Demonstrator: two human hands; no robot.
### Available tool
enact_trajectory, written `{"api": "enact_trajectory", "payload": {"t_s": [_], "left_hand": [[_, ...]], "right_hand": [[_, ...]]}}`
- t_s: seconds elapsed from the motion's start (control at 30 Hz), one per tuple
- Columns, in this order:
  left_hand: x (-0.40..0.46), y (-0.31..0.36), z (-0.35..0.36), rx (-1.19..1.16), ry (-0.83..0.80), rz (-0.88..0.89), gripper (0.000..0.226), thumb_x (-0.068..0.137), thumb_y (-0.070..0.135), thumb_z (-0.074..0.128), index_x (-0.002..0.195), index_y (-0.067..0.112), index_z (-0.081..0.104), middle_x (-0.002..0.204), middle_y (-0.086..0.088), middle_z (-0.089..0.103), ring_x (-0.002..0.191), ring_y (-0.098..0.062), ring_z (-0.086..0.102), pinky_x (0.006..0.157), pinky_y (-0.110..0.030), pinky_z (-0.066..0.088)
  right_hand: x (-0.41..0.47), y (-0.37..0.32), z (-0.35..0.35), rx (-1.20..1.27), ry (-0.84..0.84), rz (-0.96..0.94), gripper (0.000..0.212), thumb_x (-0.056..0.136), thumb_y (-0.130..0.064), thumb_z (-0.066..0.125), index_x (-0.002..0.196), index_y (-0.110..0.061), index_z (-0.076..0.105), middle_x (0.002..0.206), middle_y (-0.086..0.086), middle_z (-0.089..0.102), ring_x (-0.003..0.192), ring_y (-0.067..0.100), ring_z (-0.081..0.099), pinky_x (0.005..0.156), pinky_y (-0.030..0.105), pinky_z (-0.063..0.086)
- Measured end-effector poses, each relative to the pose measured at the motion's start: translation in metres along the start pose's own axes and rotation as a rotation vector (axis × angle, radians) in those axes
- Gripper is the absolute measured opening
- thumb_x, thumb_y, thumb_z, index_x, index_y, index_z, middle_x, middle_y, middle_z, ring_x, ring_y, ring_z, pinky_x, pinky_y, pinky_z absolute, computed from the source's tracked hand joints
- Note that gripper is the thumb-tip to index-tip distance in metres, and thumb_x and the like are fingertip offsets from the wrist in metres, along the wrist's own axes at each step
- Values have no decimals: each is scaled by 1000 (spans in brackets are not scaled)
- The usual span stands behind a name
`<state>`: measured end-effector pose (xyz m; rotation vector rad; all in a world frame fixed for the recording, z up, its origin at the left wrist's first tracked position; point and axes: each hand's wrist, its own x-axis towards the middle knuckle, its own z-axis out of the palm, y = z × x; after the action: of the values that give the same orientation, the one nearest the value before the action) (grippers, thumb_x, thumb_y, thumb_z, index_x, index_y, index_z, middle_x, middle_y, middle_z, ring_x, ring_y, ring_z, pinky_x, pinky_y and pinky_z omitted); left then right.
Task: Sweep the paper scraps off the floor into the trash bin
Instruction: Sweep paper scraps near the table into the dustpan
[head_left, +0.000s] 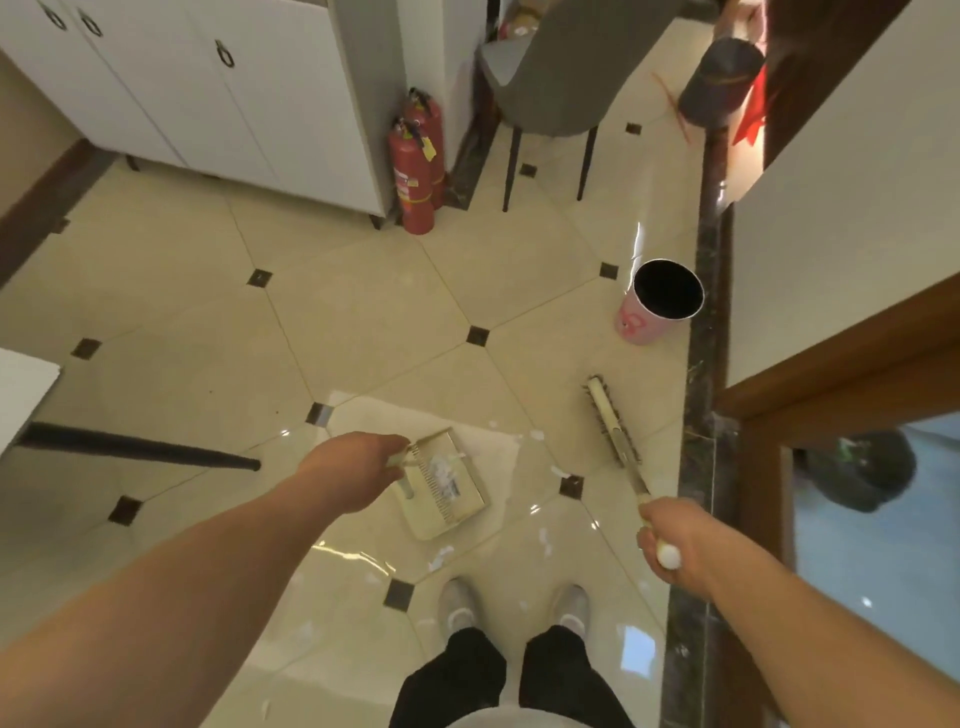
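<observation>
Head view, looking down at tiled floor (363, 322). Left hand (358, 467) grips the handle of a long-handled dustpan (457, 499), fingers curled round it; the pan rests flat on the floor just ahead of the feet and carries a few paper scraps (447, 475) already. Right hand (675, 540) is clamped on the top of a broom (615, 431) handle; the brush head lies out on the floor to the right, apart from the pan.

More scraps sit loose: several small white bits between pan and broom, others near the shoes (519, 608). Pink trash bin (657, 306) stands farther off to the right, against the dark floor border, mouth open and upright.

Judgement: scraps look light and thin, likely to skid on glossy tile or lift with a fast stroke, so short, low strokes toward the pan lip suit them. The pan seems stiff and light; holding it by the handle as now is right, but it should stay level when carried to the bin or the paper may slide out.

Two red fire extinguishers (415, 161) stand far back by white cabinets (208, 88).
</observation>
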<state>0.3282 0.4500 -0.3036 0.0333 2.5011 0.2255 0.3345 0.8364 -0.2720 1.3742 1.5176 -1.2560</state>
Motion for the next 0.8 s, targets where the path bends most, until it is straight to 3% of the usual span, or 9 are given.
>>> {"api": "enact_trajectory", "payload": {"t_s": [0.13, 0.3, 0.47, 0.57, 0.7, 0.8], "left_hand": [[7, 15, 22, -5, -7, 25, 49, 102, 43, 52, 150, 32, 46, 133, -4, 65, 120, -25, 62, 95, -35, 50], [22, 31, 22, -29, 32, 33, 49, 101, 41, 56, 149, 29, 49, 132, -6, 65, 118, -28, 62, 89, -33, 47], [23, 47, 25, -32, -3, 44, 50, 102, 43, 54, 150, 29, 47, 134, -6, 64, 119, -27, 62, 92, -34, 49], [21, 53, 25, -39, 5, 41, 50, 102, 43, 53, 150, 28, 47, 132, -7, 65, 118, -28, 62, 91, -35, 49], [11, 54, 27, -60, 23, -6, 47, 102, 41, 53, 147, 30, 49, 125, -5, 68, 110, -27, 64, 78, -31, 47], [5, 49, 34, -89, 38, -30, 42, 101, 41, 53, 142, 31, 53, 116, -3, 70, 102, -25, 66, 72, -30, 45]], "right_hand": [[11, 34, 20, -64, 0, 85, 14, 98, -11, 53, 110, -7, 60, 77, 10, 57, 52, 12, 52, 48, 23, 49], [1, 70, 28, -252, -141, 125, 20, 95, -16, 57, 113, -8, 61, 65, 10, 58, 46, 13, 50, 48, 24, 43], [-32, 40, -20, -229, -190, 33, 20, 98, -19, 60, 112, -6, 55, 65, 10, 55, 39, 9, 42, 44, 19, 38], [-38, 20, -35, -343, -182, -36, 22, 98, -21, 59, 114, -6, 56, 70, 11, 57, 44, 10, 42, 43, 20, 39], [-13, 4, -2, -507, -124, -162, 21, 98, -15, 50, 112, -3, 61, 64, 10, 54, 44, 15, 45, 42, 22, 39], [20, 2, 33, -486, -93, -117, 17, 97, -11, 47, 103, -4, 62, 61, 9, 53, 47, 16, 47, 43, 23, 39]]}}
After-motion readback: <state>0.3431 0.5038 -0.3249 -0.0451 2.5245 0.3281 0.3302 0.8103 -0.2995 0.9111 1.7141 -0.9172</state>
